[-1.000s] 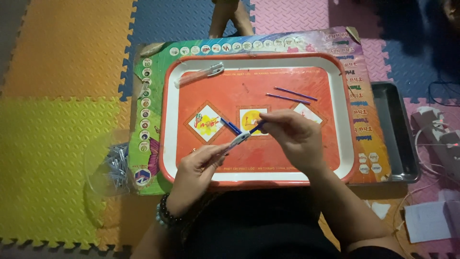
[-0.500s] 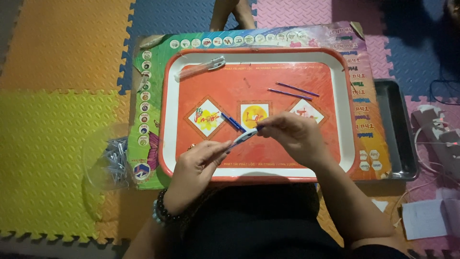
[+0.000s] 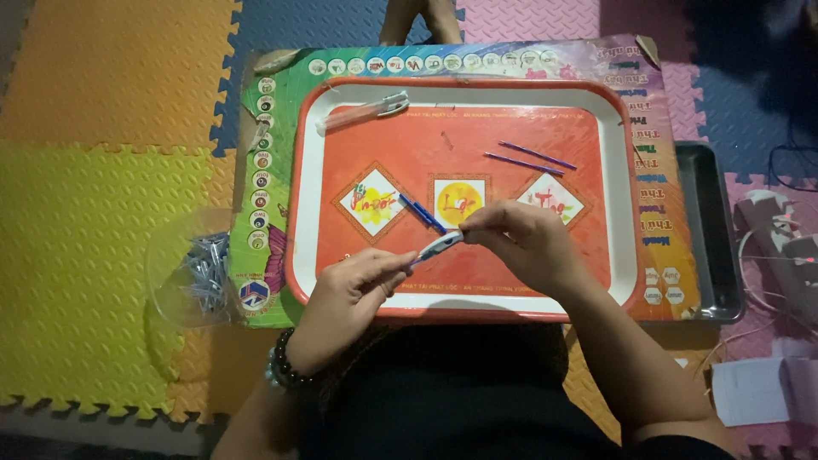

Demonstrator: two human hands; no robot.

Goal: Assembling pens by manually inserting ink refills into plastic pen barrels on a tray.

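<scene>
Both my hands meet over the near part of a red tray with a white rim (image 3: 302, 183). My left hand (image 3: 349, 294) pinches the lower end of a clear and blue pen barrel (image 3: 439, 246). My right hand (image 3: 524, 243) grips its upper end with fingertips closed. A blue pen part (image 3: 422, 213) lies on the tray just beyond the hands. Two thin blue refills (image 3: 532, 158) rest at the tray's far right. A clear pen barrel with a clip (image 3: 366, 112) lies at the far left corner.
The tray sits on a colourful flattened cardboard box (image 3: 264, 170) over foam puzzle mats. A clear bowl with several metal pieces (image 3: 196, 273) stands at the left. A dark metal tray (image 3: 711, 230) lies at the right, with cables and papers (image 3: 758, 388) beyond it.
The view has shifted slightly. My hands stay together on the pen barrel, drawn a little nearer to the tray's front edge; the loose parts on the tray have not moved.
</scene>
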